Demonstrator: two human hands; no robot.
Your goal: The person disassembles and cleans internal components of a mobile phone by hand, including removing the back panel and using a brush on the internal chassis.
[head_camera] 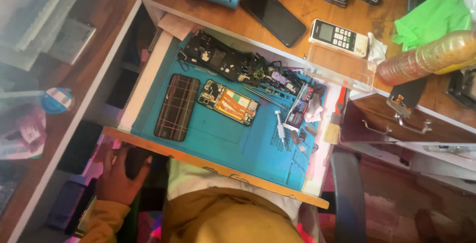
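The left hand (119, 173) reached below the front edge of the pulled-out drawer (218, 166), its fingers curled around a dark object (136, 161) too dim to identify. On the drawer's blue mat (228, 139) lay an opened phone (228, 102) beside a striped back cover (177, 107); the right hand was out of sight

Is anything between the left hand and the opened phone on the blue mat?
Yes. The left hand is below the pulled-out drawer, gripping a dark object under its front edge. The drawer's wooden front lip lies between it and the opened phone, and the striped phone back cover lies nearer the hand. The right hand is out of view.
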